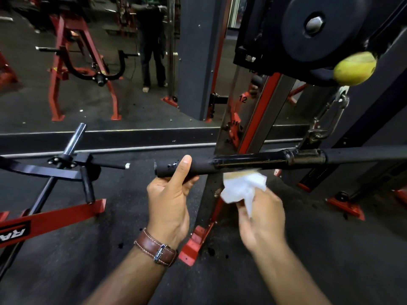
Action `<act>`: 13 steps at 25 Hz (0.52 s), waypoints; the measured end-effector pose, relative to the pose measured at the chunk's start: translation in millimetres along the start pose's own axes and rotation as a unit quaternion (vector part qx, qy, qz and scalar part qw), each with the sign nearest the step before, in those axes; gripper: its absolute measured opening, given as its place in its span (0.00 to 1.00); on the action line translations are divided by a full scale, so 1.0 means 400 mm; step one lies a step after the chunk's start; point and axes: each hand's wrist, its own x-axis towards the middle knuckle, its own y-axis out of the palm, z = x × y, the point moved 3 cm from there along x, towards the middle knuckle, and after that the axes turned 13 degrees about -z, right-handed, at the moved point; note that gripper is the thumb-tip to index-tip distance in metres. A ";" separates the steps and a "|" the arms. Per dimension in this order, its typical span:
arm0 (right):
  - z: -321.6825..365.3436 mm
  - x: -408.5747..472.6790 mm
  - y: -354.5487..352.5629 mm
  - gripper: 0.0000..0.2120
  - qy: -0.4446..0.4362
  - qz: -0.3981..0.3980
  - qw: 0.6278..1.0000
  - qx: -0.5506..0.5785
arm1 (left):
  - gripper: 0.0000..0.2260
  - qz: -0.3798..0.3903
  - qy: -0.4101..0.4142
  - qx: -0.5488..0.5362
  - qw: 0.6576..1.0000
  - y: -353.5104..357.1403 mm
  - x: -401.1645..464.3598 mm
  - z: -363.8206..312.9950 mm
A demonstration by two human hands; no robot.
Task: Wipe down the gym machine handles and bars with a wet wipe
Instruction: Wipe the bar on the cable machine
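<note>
Right hand motion-blurred; its fingers hidden behind wet wipe. Bar cut off at right edge. Left fingers hidden behind bar. Yellow ball blurred.

A black bar is hanging level from a metal clip, its grip end pointing left and its middle section looking glossy. A crumpled white wet wipe is sitting bunched just beneath the bar's middle, touching its underside.

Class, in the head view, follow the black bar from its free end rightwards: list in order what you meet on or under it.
Left hand gripping the bar → white wipe in the right hand → metal clip.
</note>
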 end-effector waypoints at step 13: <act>0.163 -0.033 0.091 0.16 -0.493 0.029 0.841 -0.220 | 0.19 0.014 -0.041 -0.018 0.999 0.014 -0.010 0.005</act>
